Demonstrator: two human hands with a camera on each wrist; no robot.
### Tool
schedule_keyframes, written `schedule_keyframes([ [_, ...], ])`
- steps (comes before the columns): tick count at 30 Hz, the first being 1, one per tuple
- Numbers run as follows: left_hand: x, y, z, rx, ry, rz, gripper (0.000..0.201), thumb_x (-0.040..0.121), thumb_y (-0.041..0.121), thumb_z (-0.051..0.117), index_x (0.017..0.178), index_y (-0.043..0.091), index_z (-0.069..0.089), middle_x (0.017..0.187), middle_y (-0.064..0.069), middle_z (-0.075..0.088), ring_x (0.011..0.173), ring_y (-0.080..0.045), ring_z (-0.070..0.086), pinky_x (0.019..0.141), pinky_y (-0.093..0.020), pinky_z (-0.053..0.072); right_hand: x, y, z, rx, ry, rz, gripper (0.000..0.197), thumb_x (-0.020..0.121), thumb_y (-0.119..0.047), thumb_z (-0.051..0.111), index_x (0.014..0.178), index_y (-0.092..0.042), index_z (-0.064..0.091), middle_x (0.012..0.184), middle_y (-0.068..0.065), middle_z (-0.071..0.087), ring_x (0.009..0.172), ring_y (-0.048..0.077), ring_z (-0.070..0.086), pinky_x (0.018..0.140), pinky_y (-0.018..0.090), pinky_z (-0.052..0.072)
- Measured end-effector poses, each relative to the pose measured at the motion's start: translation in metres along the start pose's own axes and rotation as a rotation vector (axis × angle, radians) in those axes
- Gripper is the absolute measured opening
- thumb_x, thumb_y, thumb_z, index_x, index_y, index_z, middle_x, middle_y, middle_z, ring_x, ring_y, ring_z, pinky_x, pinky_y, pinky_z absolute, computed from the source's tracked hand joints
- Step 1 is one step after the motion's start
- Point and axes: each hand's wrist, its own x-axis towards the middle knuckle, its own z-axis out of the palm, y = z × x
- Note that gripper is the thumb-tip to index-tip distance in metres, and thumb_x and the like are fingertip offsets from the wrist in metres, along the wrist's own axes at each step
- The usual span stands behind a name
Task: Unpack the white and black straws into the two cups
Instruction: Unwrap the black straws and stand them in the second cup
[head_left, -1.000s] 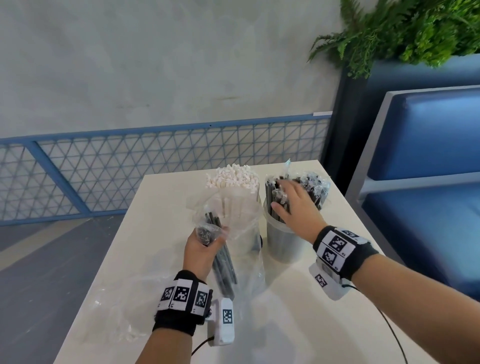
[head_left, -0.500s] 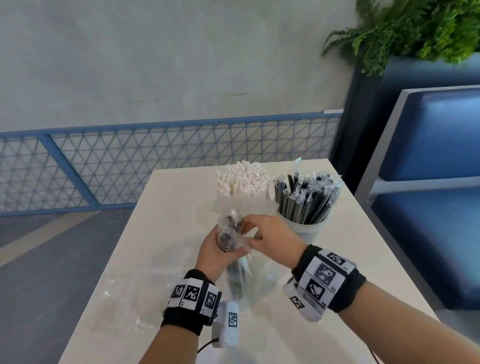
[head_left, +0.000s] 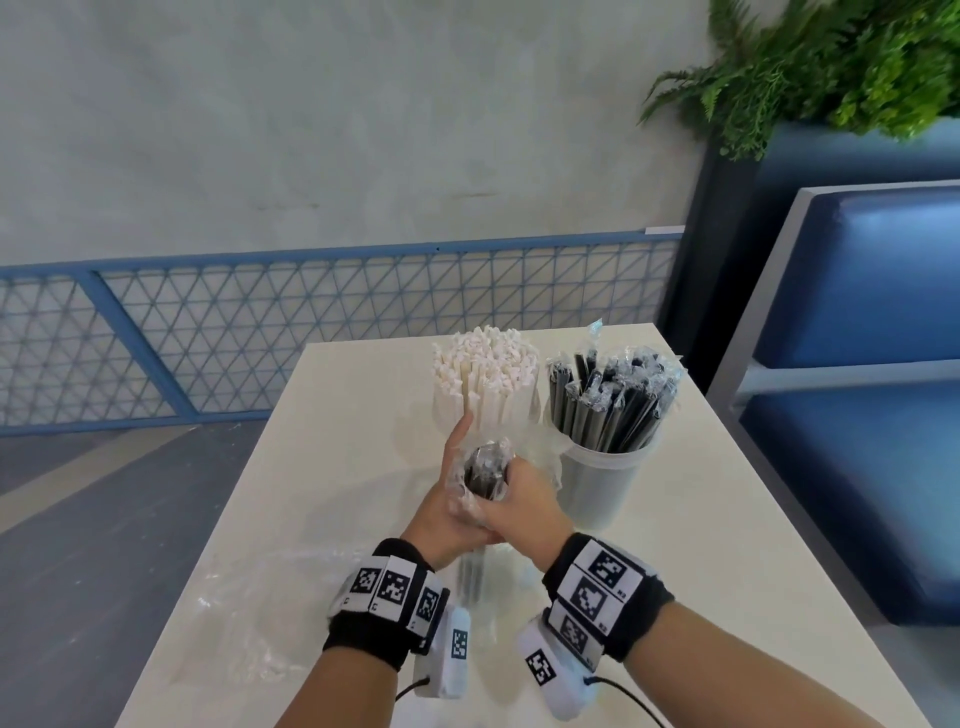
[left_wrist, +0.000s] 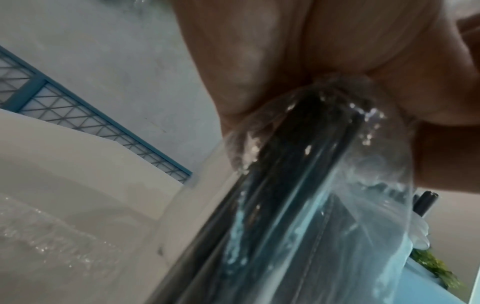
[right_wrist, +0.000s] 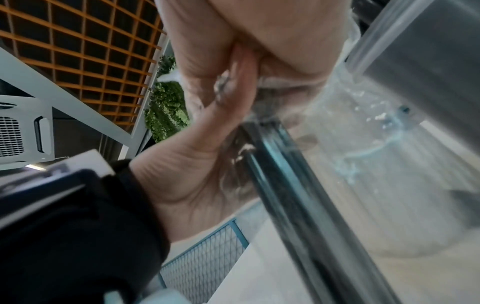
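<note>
Both hands hold a clear plastic bag (head_left: 480, 587) with a small bundle of black straws (head_left: 485, 474) upright over the table. My left hand (head_left: 448, 506) grips the bundle through the bag from the left. My right hand (head_left: 519, 512) wraps round it from the right. The wrist views show the black straws (left_wrist: 285, 195) (right_wrist: 293, 201) inside the crinkled plastic. Behind stand a cup packed with white straws (head_left: 485, 371) and a translucent cup (head_left: 597, 486) with wrapped black straws (head_left: 613, 395).
An empty clear bag (head_left: 249, 618) lies flat on the white table (head_left: 332, 457) at the left. A blue padded bench (head_left: 862, 395) stands close on the right. A blue mesh railing (head_left: 311, 332) and a planter (head_left: 831, 57) are behind.
My right hand left the black straws in the cup and came over to the bag, closing round the bundle beside my left hand. The bundle has been raised more upright.
</note>
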Motion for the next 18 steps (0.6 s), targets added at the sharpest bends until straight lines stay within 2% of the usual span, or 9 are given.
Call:
schedule_keyframes([
  [2, -0.002, 0.004, 0.002, 0.111, 0.024, -0.063, 0.093, 0.068, -0.011, 0.071, 0.140, 0.018, 0.020, 0.125, -0.004, 0.054, 0.114, -0.015, 0.057, 0.082, -0.008, 0.047, 0.003, 0.003, 0.003, 0.063, 0.078, 0.046, 0.028, 0.077, -0.027, 0.073, 0.095, -0.006, 0.067, 0.086, 0.006, 0.071, 0.082, 0.019, 0.068, 0.076, 0.036, 0.056],
  [4, -0.007, 0.005, 0.003, 0.269, 0.074, -0.104, 0.054, 0.085, 0.005, 0.060, 0.134, 0.002, 0.038, 0.128, -0.011, 0.055, 0.117, -0.019, 0.054, 0.077, 0.000, 0.042, 0.006, 0.000, -0.001, 0.115, 0.125, 0.088, 0.022, 0.081, -0.023, 0.069, 0.092, -0.005, 0.066, 0.083, 0.006, 0.070, 0.082, 0.021, 0.068, 0.078, 0.039, 0.057],
  [5, -0.008, 0.005, 0.004, 0.306, 0.081, -0.105, 0.045, 0.090, 0.012, 0.055, 0.131, -0.001, 0.043, 0.125, -0.010, 0.057, 0.113, -0.017, 0.054, 0.077, 0.001, 0.041, 0.008, -0.002, -0.004, 0.128, 0.136, 0.084, 0.019, 0.082, -0.022, 0.068, 0.091, -0.005, 0.065, 0.081, 0.005, 0.069, 0.081, 0.020, 0.068, 0.076, 0.036, 0.056],
  [8, -0.010, 0.010, 0.006, 0.348, 0.047, -0.061, 0.036, 0.096, 0.028, 0.041, 0.119, 0.004, 0.053, 0.094, 0.007, 0.059, 0.093, -0.016, 0.058, 0.074, -0.008, 0.043, 0.010, -0.011, -0.016, 0.165, 0.136, 0.011, 0.012, 0.083, -0.022, 0.066, 0.077, -0.013, 0.061, 0.066, -0.002, 0.062, 0.060, -0.001, 0.062, 0.057, 0.016, 0.049],
  [10, -0.011, 0.014, 0.008, 0.350, 0.023, -0.022, 0.032, 0.097, 0.034, 0.030, 0.104, 0.013, 0.053, 0.078, 0.016, 0.055, 0.076, -0.006, 0.056, 0.069, -0.012, 0.043, 0.011, -0.014, -0.021, 0.185, 0.156, -0.018, 0.024, 0.083, -0.022, 0.067, 0.067, -0.022, 0.049, 0.057, -0.010, 0.052, 0.044, -0.007, 0.053, 0.045, 0.008, 0.038],
  [12, -0.011, 0.012, 0.008, 0.355, 0.076, 0.001, 0.029, 0.099, 0.031, 0.027, 0.109, 0.016, 0.050, 0.085, 0.013, 0.059, 0.080, 0.000, 0.057, 0.073, -0.011, 0.045, 0.012, -0.019, -0.029, 0.253, 0.196, -0.027, 0.020, 0.082, -0.024, 0.068, 0.072, -0.021, 0.051, 0.060, -0.010, 0.054, 0.045, -0.006, 0.053, 0.047, 0.009, 0.039],
  [14, -0.007, 0.005, 0.007, 0.423, 0.132, 0.047, 0.027, 0.100, 0.029, 0.030, 0.117, 0.019, 0.049, 0.089, 0.009, 0.063, 0.081, -0.001, 0.059, 0.073, -0.019, 0.045, 0.014, -0.027, -0.038, 0.348, 0.251, -0.054, 0.015, 0.081, -0.025, 0.068, 0.083, -0.017, 0.056, 0.067, -0.008, 0.059, 0.052, -0.004, 0.056, 0.056, 0.015, 0.046],
  [16, -0.007, -0.001, 0.007, 0.442, 0.170, 0.091, 0.018, 0.099, 0.026, 0.036, 0.110, 0.028, 0.050, 0.086, 0.015, 0.061, 0.077, 0.006, 0.058, 0.071, -0.018, 0.041, 0.017, -0.032, -0.046, 0.391, 0.296, -0.067, 0.014, 0.081, -0.025, 0.069, 0.083, -0.021, 0.055, 0.068, -0.009, 0.059, 0.052, -0.005, 0.055, 0.057, 0.018, 0.046],
  [18, -0.007, -0.001, 0.011, 0.314, 0.220, 0.098, 0.016, 0.097, 0.025, 0.040, 0.102, 0.034, 0.052, 0.091, 0.018, 0.064, 0.083, 0.010, 0.058, 0.074, -0.011, 0.042, 0.018, -0.035, -0.049, 0.372, 0.290, -0.077, 0.016, 0.081, -0.025, 0.069, 0.079, -0.023, 0.053, 0.065, -0.009, 0.058, 0.049, -0.005, 0.053, 0.054, 0.015, 0.044],
])
